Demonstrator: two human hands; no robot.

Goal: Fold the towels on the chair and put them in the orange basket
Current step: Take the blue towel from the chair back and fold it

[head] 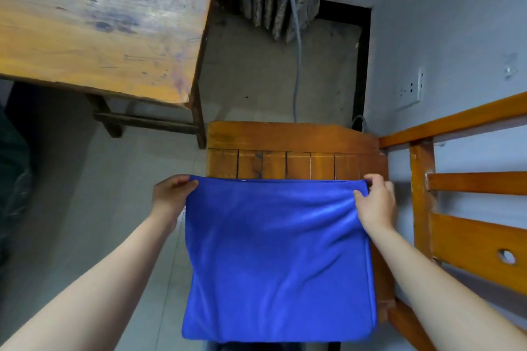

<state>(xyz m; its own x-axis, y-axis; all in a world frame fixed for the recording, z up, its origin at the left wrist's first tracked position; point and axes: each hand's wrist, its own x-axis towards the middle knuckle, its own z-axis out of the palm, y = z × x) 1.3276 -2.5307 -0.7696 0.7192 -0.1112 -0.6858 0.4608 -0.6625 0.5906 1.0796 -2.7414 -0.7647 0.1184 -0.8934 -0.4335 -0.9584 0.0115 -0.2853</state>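
Note:
A blue towel [276, 259] lies spread over the seat of a wooden chair [288, 148], doubled over with its far edge straight across the slats. My left hand [171, 191] pinches the towel's far left corner. My right hand [376, 199] grips the far right corner, where the cloth bunches into creases. Both forearms reach in from the bottom of the view. The orange basket is not in view.
A worn wooden table [94, 23] stands at the upper left, its leg close to the chair's left side. The chair's backrest rails [467, 188] rise at the right against a grey wall with a socket [410, 91]. A curtain and a cable hang ahead.

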